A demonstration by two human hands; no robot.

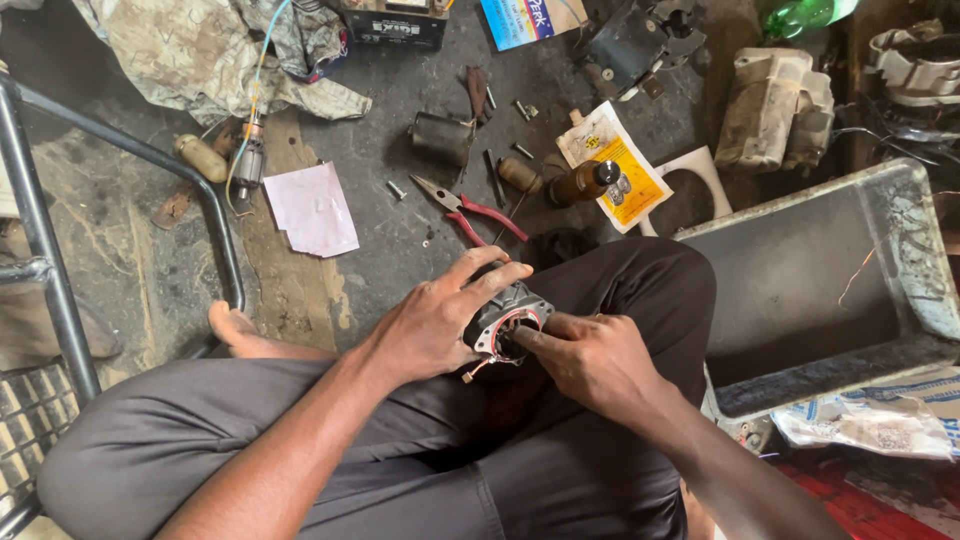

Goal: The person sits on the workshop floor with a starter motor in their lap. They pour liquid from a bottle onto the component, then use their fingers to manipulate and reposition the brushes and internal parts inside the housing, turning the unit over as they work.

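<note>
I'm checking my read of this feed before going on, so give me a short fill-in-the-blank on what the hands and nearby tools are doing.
1. The left hand grips the round motor housing from ____.
2. The right hand pokes a ____ into the housing's open end.
3. The pliers on the floor have ____ handles.
4. The housing rests over the person's ____, not on the floor.

Missing words: above; finger; red; lap
</note>
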